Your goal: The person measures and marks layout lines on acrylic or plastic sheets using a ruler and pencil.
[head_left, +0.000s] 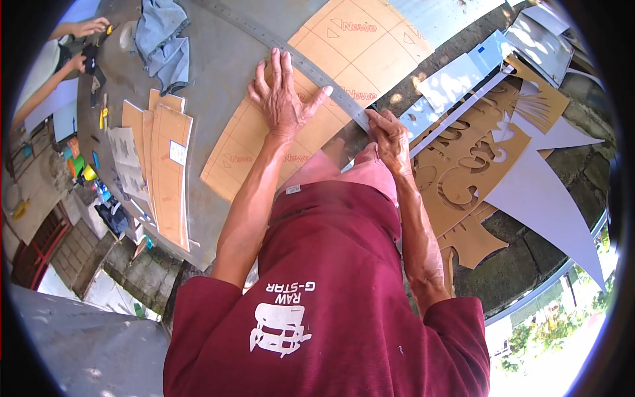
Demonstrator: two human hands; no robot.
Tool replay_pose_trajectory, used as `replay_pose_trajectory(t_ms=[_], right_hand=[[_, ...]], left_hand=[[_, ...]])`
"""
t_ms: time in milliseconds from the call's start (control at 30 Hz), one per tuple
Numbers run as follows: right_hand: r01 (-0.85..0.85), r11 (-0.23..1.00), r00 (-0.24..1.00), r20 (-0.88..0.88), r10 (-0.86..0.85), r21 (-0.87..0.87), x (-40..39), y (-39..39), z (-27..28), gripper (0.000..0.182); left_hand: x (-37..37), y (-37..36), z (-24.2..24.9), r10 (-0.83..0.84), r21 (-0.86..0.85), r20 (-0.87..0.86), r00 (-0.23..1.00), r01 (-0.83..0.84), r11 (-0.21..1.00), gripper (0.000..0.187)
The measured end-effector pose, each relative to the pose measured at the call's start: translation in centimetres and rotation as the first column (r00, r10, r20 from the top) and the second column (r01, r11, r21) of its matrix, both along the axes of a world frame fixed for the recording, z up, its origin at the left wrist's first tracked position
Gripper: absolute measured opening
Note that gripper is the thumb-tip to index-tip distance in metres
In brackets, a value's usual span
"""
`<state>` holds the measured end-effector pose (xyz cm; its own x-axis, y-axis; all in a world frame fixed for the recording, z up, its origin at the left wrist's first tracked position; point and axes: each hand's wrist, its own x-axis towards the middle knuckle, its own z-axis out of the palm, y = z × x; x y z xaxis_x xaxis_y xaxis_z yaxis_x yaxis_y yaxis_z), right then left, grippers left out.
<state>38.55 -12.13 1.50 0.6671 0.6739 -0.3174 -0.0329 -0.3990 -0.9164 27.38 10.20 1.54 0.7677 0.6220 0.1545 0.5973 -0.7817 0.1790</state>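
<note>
A long metal ruler (pixel 249 26) lies slantwise across a brown printed sheet (pixel 360 49) on the grey table. Spread flat, my left hand (pixel 284 99) presses on the sheet and the ruler's edge, its fingers apart. At the ruler's near end, by the sheet's right edge, my right hand (pixel 390 135) is closed with its fingers bent together. What it grips, if anything, is hidden by the fingers.
Cut brown strips (pixel 170 132) are stacked at the left, below a blue denim cloth (pixel 162 46). Cut-out brown panels (pixel 463 172) and pale pointed sheets (pixel 546 192) lie at the right. Another person's hands (pixel 84 43) are at the upper left, near small tools.
</note>
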Motion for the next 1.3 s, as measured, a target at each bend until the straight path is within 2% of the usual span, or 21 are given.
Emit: replay_pose_trajectory(t_ms=[433, 733, 967, 1067, 1100, 1300], right_hand=[[-0.014, 1.0, 1.0, -0.001, 0.014, -0.014, 0.2, 0.0, 0.2, 0.028], [-0.028, 0.999, 0.999, 0.043, 0.027, 0.036, 0.3, 0.0, -0.1, 0.028], [-0.069, 0.997, 0.994, 0.087, 0.073, -0.047, 0.5, 0.0, 0.0, 0.028], [-0.085, 0.995, 0.995, 0.054, 0.088, -0.056, 0.7, -0.1, 0.1, 0.028], [-0.07, 0.996, 0.998, -0.006, 0.069, -0.056, 0.8, 0.2, 0.8, 0.028], [-0.063, 0.997, 0.998, -0.017, 0.062, -0.044, 0.6, 0.3, 0.8, 0.027]], left_hand=[[0.0, 0.0, 0.1, 0.001, -0.019, 0.003, 1.0, -0.001, 1.0, 0.105], [0.0, 0.0, 0.0, -0.002, 0.004, 0.0, 1.0, 0.002, 1.0, 0.104], [0.0, 0.0, -0.1, -0.012, 0.009, 0.032, 0.999, 0.011, 1.0, 0.104], [-0.1, 0.1, -0.3, -0.02, 0.032, 0.026, 0.999, 0.019, 0.999, 0.104], [0.0, 0.1, -0.3, -0.026, 0.031, 0.041, 0.999, 0.025, 0.999, 0.104], [0.0, 0.0, -0.2, -0.025, 0.055, 0.017, 1.0, 0.024, 0.998, 0.105]])
